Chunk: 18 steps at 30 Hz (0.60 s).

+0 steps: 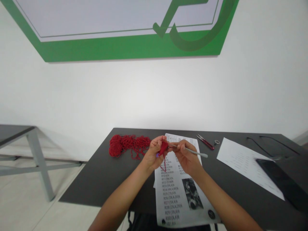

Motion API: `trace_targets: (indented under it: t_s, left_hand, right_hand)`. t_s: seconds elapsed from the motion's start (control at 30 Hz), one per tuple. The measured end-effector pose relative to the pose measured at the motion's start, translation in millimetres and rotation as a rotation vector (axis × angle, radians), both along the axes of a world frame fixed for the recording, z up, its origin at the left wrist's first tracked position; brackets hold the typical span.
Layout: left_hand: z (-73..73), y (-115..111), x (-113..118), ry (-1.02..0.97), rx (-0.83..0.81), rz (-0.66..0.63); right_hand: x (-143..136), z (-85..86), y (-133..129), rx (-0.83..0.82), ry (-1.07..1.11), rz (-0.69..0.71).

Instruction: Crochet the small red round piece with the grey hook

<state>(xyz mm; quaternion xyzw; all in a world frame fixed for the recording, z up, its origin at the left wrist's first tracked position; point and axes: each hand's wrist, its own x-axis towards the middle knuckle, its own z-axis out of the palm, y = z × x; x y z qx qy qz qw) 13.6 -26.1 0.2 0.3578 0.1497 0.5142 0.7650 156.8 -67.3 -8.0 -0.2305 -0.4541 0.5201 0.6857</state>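
A small red crochet piece (164, 148) is pinched in my left hand (154, 152), with a purple stitch marker (158, 155) at its lower edge. My right hand (186, 156) grips a crochet hook (196, 153) with a grey handle, and the hook's thin metal end reaches to the crochet piece. A loose strand of red yarn hangs below the fingers. Behind and left of my left hand lies red yarn (115, 146), part wound in a ball and part in loose tangles. Under both hands rests a printed pattern sheet (172, 195) with rows of text and a photo.
Red-handled scissors (206, 142) and a small metal ring (217, 142) lie behind my right hand. Farther right on the dark table (96, 183) are a white paper (240, 163), a black phone (281, 179) and eyeglasses (274, 157). Another table (16, 131) stands at the left.
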Motion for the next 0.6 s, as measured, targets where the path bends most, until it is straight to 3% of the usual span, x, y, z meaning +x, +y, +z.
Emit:
trace_targets:
  t_s: [0.07, 0.13, 0.27, 0.33, 0.43, 0.6]
  left_hand:
    - [-2.0, 1.2, 2.4, 0.035, 0.058, 0.007]
    - [-4.2, 3.6, 4.2, 0.123, 0.189, 0.096]
    - [-7.0, 6.1, 3.7, 0.463, 0.506, 0.491]
    - [-7.9, 4.7, 3.1, 0.613, 0.62, 0.629]
    - [-9.3, 0.4, 4.8, 0.686, 0.683, 0.668]
    - [-10.4, -4.9, 11.8, 0.563, 0.536, 0.575]
  right_hand:
    - [-1.3, 0.5, 2.7, -0.061, 0.081, 0.048]
    - [-2.1, -1.1, 6.5, -0.103, 0.142, 0.071]
    - [-4.0, -7.7, 13.8, -0.09, 0.142, -0.063]
    - [-4.8, -11.5, 15.5, -0.059, 0.097, -0.166]
    - [-4.2, -16.9, 15.2, -0.012, -0.024, -0.268]
    - [-0.2, -19.9, 11.5, 0.005, -0.156, -0.378]
